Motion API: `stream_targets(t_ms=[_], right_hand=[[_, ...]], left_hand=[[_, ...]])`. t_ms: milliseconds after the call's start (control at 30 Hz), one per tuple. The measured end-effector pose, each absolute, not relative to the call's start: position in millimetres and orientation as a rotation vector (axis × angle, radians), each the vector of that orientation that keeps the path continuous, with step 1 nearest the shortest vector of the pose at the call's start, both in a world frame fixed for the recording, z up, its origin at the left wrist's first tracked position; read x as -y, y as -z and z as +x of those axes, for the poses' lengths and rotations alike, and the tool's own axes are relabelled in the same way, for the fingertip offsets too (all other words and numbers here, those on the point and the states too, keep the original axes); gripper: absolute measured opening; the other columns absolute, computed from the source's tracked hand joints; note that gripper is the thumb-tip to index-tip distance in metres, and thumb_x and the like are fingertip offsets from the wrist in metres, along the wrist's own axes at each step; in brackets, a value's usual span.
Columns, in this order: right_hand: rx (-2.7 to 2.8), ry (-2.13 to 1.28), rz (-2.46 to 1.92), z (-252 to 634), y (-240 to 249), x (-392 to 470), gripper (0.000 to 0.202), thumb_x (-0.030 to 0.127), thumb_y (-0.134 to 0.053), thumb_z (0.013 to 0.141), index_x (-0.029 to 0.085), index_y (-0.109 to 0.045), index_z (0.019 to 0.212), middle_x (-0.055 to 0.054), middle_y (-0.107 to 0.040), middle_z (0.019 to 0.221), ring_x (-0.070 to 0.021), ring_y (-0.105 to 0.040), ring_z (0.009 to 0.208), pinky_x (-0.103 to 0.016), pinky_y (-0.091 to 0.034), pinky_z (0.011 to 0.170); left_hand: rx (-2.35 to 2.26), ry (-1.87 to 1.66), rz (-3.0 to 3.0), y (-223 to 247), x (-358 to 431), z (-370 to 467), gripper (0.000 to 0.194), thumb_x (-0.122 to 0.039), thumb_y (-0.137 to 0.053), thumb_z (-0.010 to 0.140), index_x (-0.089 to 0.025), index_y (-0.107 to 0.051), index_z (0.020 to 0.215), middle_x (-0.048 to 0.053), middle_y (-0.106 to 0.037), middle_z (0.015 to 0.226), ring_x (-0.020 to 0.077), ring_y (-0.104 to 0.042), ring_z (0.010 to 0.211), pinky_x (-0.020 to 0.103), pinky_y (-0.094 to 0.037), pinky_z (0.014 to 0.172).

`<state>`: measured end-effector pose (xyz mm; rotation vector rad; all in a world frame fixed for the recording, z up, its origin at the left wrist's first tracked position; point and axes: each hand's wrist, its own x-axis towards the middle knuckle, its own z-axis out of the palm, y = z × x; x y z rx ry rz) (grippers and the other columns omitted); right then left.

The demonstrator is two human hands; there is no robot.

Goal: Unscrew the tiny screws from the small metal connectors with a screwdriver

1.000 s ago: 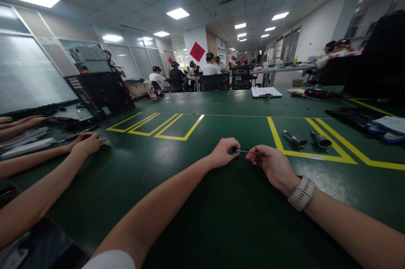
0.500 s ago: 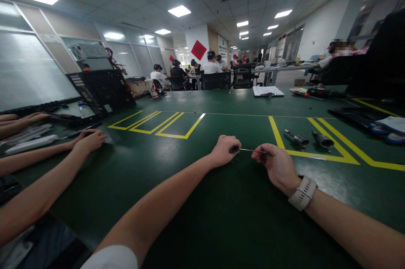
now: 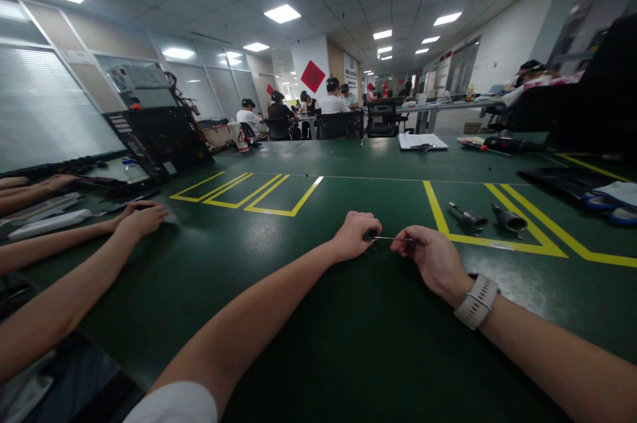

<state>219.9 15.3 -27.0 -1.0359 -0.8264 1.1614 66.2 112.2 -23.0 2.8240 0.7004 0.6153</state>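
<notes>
My left hand (image 3: 352, 237) is wrapped round a dark cylindrical metal part (image 3: 370, 235), whose round open end faces right. My right hand (image 3: 440, 262) pinches a thin screwdriver (image 3: 386, 238) by its handle, which the fingers mostly cover. Its slim shaft runs left to the part's open end; whether the tip is inside or only touching, I cannot tell. A few tiny dark pieces lie on the table just below my left hand. To the right, two similar metal parts, one with a narrow stem (image 3: 468, 217) and one wider (image 3: 508, 218), lie within yellow tape.
Yellow tape outlines (image 3: 271, 212) mark the green table (image 3: 298, 317). A clipboard (image 3: 423, 142) lies farther back, with tools (image 3: 512, 145) and blue-handled scissors (image 3: 620, 209) at the right. Another person's hands (image 3: 142, 217) work at the left, near a black computer case (image 3: 164, 141).
My right hand has shifted slightly left, so less of the screwdriver's shaft shows between the hands. My left hand still holds the metal part in about the same place.
</notes>
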Motion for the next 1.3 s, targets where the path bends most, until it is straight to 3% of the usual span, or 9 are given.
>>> stream_targets(t_ms=[267, 500, 733, 867, 967, 1067, 1200, 1300], right_hand=[[0.832, -1.133, -1.037, 219.3, 28.3, -13.6, 0.018, 0.025, -0.055, 0.065, 0.018, -0.063, 0.051, -0.005, -0.061, 0.053, -0.016, -0.05, 0.054, -0.031, -0.035, 0.054], [0.83, -1.079, -1.044, 219.7, 28.8, -12.3, 0.018, 0.027, -0.056, 0.067, 0.019, -0.061, 0.052, -0.004, -0.059, 0.053, -0.0162, -0.049, 0.054, -0.03, -0.035, 0.052], [0.829, -0.981, -1.092, 221.9, 36.5, -16.8, 0.012, 0.033, -0.063, 0.069, 0.021, -0.063, 0.071, -0.004, -0.063, 0.076, -0.0192, -0.055, 0.074, -0.031, -0.042, 0.063], [0.907, -0.932, -1.175, 218.0, 38.8, -19.4, 0.019, 0.034, -0.065, 0.069, 0.022, -0.062, 0.083, -0.005, -0.063, 0.089, -0.0219, -0.056, 0.088, -0.034, -0.044, 0.071], [1.025, -0.902, -1.228, 212.7, 36.8, -20.0, 0.022, 0.036, -0.057, 0.077, 0.023, -0.061, 0.094, -0.004, -0.064, 0.093, -0.0217, -0.057, 0.091, -0.036, -0.043, 0.078], [1.188, -0.86, -1.267, 207.7, 32.9, -19.7, 0.018, 0.035, -0.055, 0.079, 0.023, -0.063, 0.09, -0.003, -0.063, 0.093, -0.0213, -0.056, 0.092, -0.037, -0.041, 0.081], [1.376, -0.824, -1.311, 199.9, 24.9, -18.8, 0.016, 0.034, -0.058, 0.076, 0.022, -0.062, 0.087, -0.002, -0.062, 0.089, -0.0209, -0.056, 0.087, -0.037, -0.04, 0.08], [1.524, -0.76, -1.361, 187.6, 17.3, -18.4, 0.024, 0.034, -0.06, 0.075, 0.021, -0.059, 0.095, -0.004, -0.062, 0.096, -0.0216, -0.056, 0.089, -0.038, -0.041, 0.08]], left_hand=[[-0.84, -0.714, 2.672, 29.6, -117.0, 66.1, 0.004, -0.017, -0.06, 0.072, -0.017, -0.057, 0.074, -0.001, -0.056, 0.075, 0.0146, -0.052, 0.074, 0.031, -0.035, 0.077], [-1.009, -0.803, 2.474, 36.6, -124.3, 65.4, 0.013, -0.02, -0.064, 0.07, -0.016, -0.056, 0.079, -0.001, -0.056, 0.076, 0.0131, -0.052, 0.071, 0.025, -0.04, 0.064], [-0.929, -0.767, 2.347, 25.2, -122.0, 53.5, 0.028, -0.037, -0.069, 0.067, -0.015, -0.052, 0.074, -0.002, -0.05, 0.072, 0.0119, -0.048, 0.067, 0.024, -0.039, 0.06], [-0.809, -0.734, 2.462, 24.0, -114.8, 43.4, 0.03, -0.043, -0.064, 0.072, -0.015, -0.052, 0.07, 0.0, -0.048, 0.075, 0.0126, -0.047, 0.07, 0.025, -0.04, 0.063], [-0.687, -0.64, 2.558, 23.6, -104.6, 38.6, 0.027, -0.041, -0.061, 0.075, -0.015, -0.055, 0.078, 0.003, -0.049, 0.087, 0.0143, -0.048, 0.077, 0.026, -0.042, 0.068], [-0.621, -0.594, 2.612, 21.3, -96.0, 37.0, 0.03, -0.044, -0.06, 0.076, -0.016, -0.057, 0.088, 0.006, -0.051, 0.094, 0.017, -0.049, 0.085, 0.03, -0.043, 0.076], [-0.644, -0.846, 2.451, 20.3, -96.2, 35.9, 0.029, -0.041, -0.046, 0.085, -0.016, -0.057, 0.095, 0.006, -0.055, 0.094, 0.0186, -0.051, 0.093, 0.033, -0.041, 0.085], [-0.865, -1.214, 2.131, 23.1, -102.3, 33.6, 0.029, -0.038, -0.039, 0.088, -0.015, -0.056, 0.09, 0.006, -0.056, 0.089, 0.0174, -0.052, 0.088, 0.031, -0.042, 0.082]])
